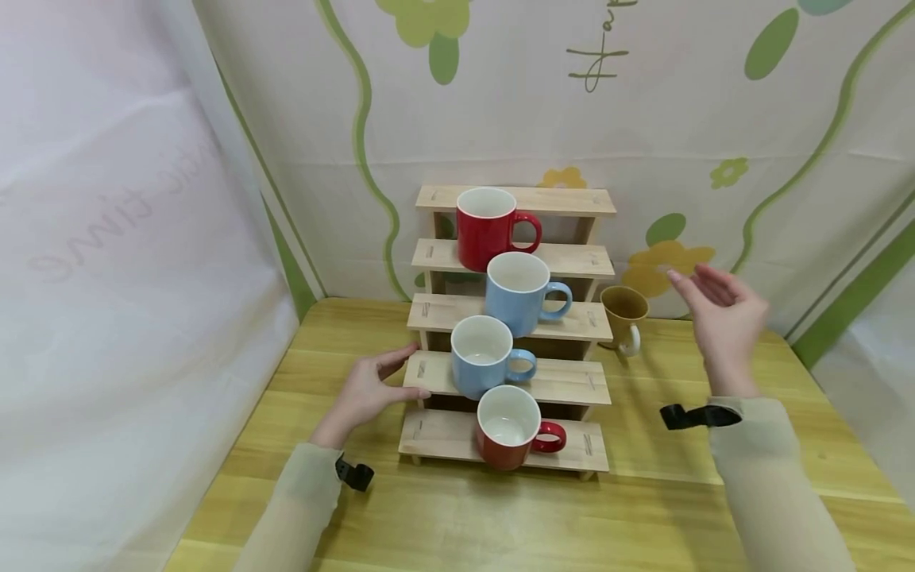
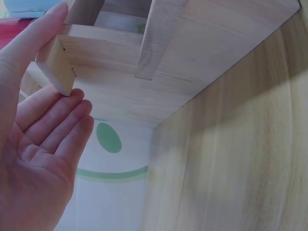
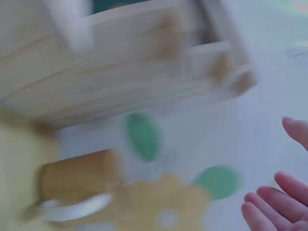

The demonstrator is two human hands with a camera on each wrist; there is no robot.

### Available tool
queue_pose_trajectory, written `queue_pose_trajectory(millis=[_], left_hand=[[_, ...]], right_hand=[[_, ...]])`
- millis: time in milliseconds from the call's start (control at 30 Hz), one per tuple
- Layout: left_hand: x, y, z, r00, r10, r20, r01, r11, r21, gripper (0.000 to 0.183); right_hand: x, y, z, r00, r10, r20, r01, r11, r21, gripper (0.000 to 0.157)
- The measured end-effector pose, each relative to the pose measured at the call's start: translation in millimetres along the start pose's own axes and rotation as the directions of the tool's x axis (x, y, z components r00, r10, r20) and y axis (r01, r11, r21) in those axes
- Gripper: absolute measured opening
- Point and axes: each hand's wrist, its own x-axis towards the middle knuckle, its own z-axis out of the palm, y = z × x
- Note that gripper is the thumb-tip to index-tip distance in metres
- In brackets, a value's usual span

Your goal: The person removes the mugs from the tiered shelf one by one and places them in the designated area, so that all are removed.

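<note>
My left hand (image 1: pixel 368 389) grips the left end of a board on the stepped wooden rack (image 1: pixel 429 429). Its thumb lies on top, while the fingers touch the board end from below in the left wrist view. Holding nothing, my right hand (image 1: pixel 729 318) is raised right of the rack with fingers loosely bent. Upright on the steps, from top to bottom, are a red mug (image 1: pixel 473 238), a light blue mug (image 1: pixel 503 308), a second light blue mug (image 1: pixel 472 375) and a red mug with white inside (image 1: pixel 500 453). Their handles point right.
A mustard-brown mug (image 1: pixel 616 327) with a pale handle stands on the wooden table (image 1: pixel 457 516), behind and right of the rack, near the back edge. A printed cloth (image 1: pixel 500 119) hangs behind the table, and white cloth (image 1: pixel 143 318) hangs along the left side.
</note>
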Motion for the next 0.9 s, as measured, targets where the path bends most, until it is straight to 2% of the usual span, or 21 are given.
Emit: queue_pose_trajectory(millis=[100,200,367,500,600,733,900], left_hand=[[1.0,1.7,-0.9,1.0,0.005,0.0,-0.005,1.0,0.0,0.086],[2.6,2.4,-1.4,1.0,0.014,0.0,-0.014,1.0,-0.001,0.086],[5.0,2.8,-2.5,1.0,0.027,0.006,-0.027,1.0,0.0,0.086],[6.1,3.4,-4.0,0.999,0.034,0.001,-0.034,0.999,-0.005,0.086],[6.2,2.4,-4.1,0.999,0.042,0.0,-0.042,0.999,-0.006,0.086],[4.2,-1.2,-2.5,0.999,0.043,0.006,-0.043,0.999,-0.003,0.084],[0.3,-3.7,0.6,0.999,0.034,0.007,-0.034,0.999,-0.021,0.083]], right_hand=[[-4,-31,0.1,0.998,-0.061,0.034,0.057,0.993,0.106,0.055],[-10,-56,2.0,0.992,-0.111,0.06,0.1,0.982,0.163,0.052],[-17,-85,12.1,0.978,-0.169,0.12,0.146,0.973,0.179,0.051],[-22,-96,30.6,0.956,-0.228,0.187,0.197,0.965,0.172,0.049],[-26,-98,46.7,0.932,-0.273,0.241,0.246,0.96,0.134,0.047],[-33,-99,65.4,0.901,-0.298,0.316,0.303,0.952,0.033,0.047],[-39,-102,84.9,0.866,-0.272,0.42,0.336,0.938,-0.084,0.052]])
